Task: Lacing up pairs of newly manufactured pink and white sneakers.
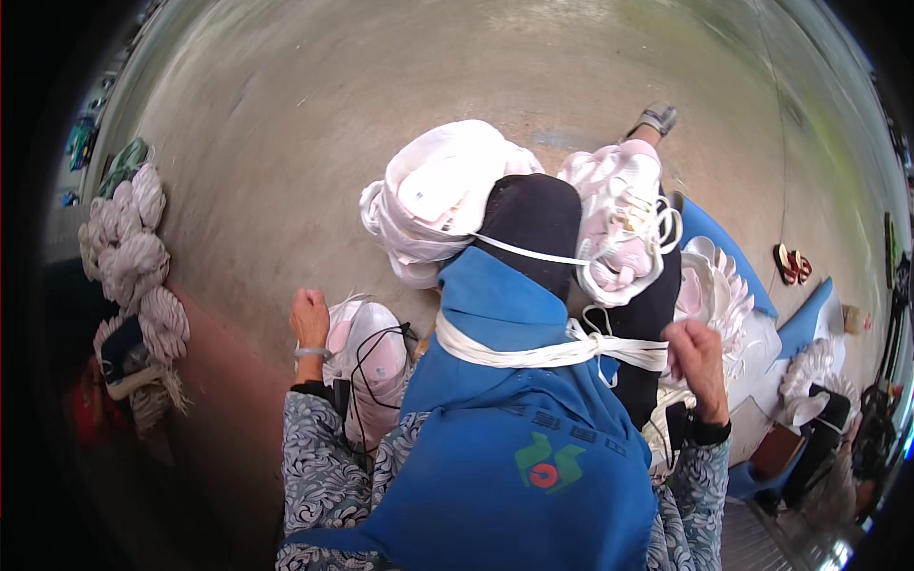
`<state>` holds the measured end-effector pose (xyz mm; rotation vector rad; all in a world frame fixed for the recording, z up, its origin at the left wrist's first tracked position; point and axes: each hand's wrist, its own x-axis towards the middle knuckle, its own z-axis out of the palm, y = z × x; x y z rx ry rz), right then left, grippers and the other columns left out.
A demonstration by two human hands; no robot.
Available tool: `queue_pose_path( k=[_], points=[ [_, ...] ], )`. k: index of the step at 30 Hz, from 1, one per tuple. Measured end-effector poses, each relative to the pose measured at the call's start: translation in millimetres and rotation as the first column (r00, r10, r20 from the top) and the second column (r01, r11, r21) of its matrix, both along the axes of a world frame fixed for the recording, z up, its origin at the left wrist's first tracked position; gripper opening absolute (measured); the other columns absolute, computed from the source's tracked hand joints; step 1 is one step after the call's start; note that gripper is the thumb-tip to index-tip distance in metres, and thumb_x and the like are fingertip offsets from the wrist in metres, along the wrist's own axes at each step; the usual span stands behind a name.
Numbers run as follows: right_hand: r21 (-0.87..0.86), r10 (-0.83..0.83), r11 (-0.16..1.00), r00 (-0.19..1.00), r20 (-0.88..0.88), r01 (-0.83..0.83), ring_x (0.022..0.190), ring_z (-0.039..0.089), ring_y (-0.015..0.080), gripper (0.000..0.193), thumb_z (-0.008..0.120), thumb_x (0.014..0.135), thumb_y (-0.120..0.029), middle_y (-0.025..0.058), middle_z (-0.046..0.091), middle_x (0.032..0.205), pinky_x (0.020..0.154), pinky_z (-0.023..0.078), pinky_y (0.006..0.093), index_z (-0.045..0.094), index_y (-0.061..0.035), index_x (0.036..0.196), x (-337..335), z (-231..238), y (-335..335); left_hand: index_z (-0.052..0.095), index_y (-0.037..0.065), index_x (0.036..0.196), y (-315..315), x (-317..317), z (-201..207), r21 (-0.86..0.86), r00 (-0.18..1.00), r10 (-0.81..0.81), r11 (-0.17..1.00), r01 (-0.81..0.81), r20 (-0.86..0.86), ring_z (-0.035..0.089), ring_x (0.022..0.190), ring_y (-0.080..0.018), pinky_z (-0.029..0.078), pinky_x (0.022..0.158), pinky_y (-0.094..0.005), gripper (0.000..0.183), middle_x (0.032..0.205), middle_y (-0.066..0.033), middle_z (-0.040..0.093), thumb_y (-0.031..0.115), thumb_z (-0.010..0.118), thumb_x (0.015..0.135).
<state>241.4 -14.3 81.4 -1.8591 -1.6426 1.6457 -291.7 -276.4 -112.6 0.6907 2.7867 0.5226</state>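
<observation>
On my right thigh rests a white and pink shoe upper (624, 247) with loops of white shoelace at its side. A flat white lace (528, 249) stretches from it across my dark left knee toward a stack of white and pink uppers (438, 195). Over the blue apron (514, 419) on my lap lies a knotted bundle of white shoelaces (505, 354). My right hand (700, 362) is closed at the bundle's right end; what its fingers grip is hidden. Out to the left, my left hand (309, 319) is closed in a fist beside another white and pink piece (371, 362).
Strung bunches of white pieces (138, 257) hang or stand at the far left. More white and pink uppers (709, 290) sit by my right leg, near blue sheets (724, 252). Red sandals (792, 265) lie on the concrete floor (286, 143). A dark cord (367, 352) trails at my left.
</observation>
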Motion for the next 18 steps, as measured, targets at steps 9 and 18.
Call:
queue_pose_path(
  k=[9, 18],
  points=[
    [0.355, -0.205, 0.894, 0.954, -0.217, 0.273, 0.056, 0.054, 0.0067, 0.018, 0.062, 0.089, -0.013, 0.0013, 0.059, 0.073, 0.049, 0.042, 0.0204, 0.063, -0.0005, 0.102, -17.7, -21.3, 30.9, 0.060, 0.002, 0.088, 123.2, 84.5, 65.0, 0.550, 0.847, -0.323, 0.834, 0.045, 0.421, 0.060, 0.070, -0.0129, 0.049, 0.065, -0.0279, 0.009, 0.078, -0.0052, 0.064, 0.003, 0.051, 0.086],
    [0.567, 0.104, 0.816, 0.994, 0.042, -0.110, 0.105, 0.052, 0.0371, 0.063, 0.071, 0.077, -0.028, 0.0259, 0.052, 0.111, 0.093, 0.042, 0.0411, 0.046, 0.0038, 0.126, -40.1, -56.9, 42.7, 0.060, 0.007, 0.086, 274.4, 252.3, 177.3, 0.392, 0.364, -0.891, 0.243, 0.887, -0.272, 0.058, 0.085, -0.0263, 0.044, 0.085, -0.0378, 0.017, 0.084, -0.0082, 0.059, 0.016, 0.070, 0.076]
  ],
)
